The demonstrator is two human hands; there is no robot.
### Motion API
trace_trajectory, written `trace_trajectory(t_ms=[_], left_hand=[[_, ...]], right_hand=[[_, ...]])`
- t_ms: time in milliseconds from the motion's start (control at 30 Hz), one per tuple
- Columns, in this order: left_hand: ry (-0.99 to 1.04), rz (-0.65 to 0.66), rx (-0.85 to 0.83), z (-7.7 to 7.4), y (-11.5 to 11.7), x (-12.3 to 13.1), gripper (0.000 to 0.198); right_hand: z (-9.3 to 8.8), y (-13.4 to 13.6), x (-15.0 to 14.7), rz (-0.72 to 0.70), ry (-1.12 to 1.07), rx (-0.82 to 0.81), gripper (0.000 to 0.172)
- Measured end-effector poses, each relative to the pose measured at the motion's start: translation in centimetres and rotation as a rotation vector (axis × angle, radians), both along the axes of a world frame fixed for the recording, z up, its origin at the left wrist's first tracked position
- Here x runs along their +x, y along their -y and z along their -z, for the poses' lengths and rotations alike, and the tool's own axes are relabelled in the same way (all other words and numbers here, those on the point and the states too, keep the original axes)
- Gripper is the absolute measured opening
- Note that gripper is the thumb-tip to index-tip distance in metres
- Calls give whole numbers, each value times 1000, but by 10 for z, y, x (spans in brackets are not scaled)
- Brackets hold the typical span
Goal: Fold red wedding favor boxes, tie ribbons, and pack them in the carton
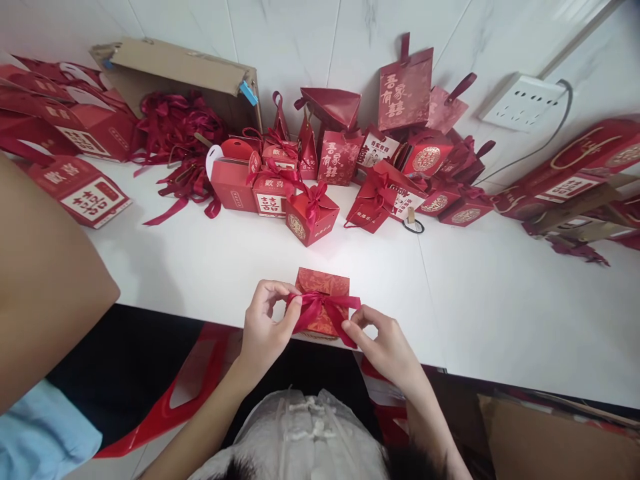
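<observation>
A small red patterned box (325, 280) stands near the table's front edge, with a dark pink ribbon (330, 305) tied in a bow across its front. My left hand (273, 317) pinches the bow's left loop between thumb and fingers. At the right side of the bow, my right hand (380, 337) has thumb and fingers closed on the ribbon near a loose end. Behind this box sits another red box (313, 217) with a ribbon bow on top.
Several red gift boxes (333, 157) line the wall side of the white table (200, 267). A cardboard box (175, 63) stands behind heaped ribbons (183, 123). A power strip (523, 103) is on the wall; another person's arm (45, 280) reaches in at left.
</observation>
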State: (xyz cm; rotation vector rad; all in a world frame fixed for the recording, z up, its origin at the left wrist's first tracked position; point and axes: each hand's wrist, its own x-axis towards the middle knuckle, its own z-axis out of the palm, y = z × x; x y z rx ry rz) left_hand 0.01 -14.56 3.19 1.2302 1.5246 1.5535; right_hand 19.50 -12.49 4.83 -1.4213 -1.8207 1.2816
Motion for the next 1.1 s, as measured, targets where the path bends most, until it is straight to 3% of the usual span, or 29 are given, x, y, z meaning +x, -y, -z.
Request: trace_trajectory(t_ms=[233, 500, 667, 733, 833, 900, 1100], left_hand=[[19, -76, -71, -17, 4, 0, 11], [98, -34, -183, -14, 1, -5, 10], [160, 33, -223, -12, 2, -9, 22], [111, 86, -272, -12, 3, -11, 25], [-11, 173, -353, -14, 4, -13, 14], [-36, 191, -384, -14, 5, -13, 19], [200, 250, -429, -5, 6, -11, 32]], right_hand=[[5, 2, 2, -10, -180, -45, 34], [3, -3, 13, -163, -59, -81, 34], [1, -9, 16, -23, -80, 30, 40], [1, -10, 11, -9, -98, 50, 38], [2, -12, 1, -10, -130, 29, 34], [4, -12, -3, 6, -170, 5, 34], [11, -14, -8, 71, -299, -122, 38]])
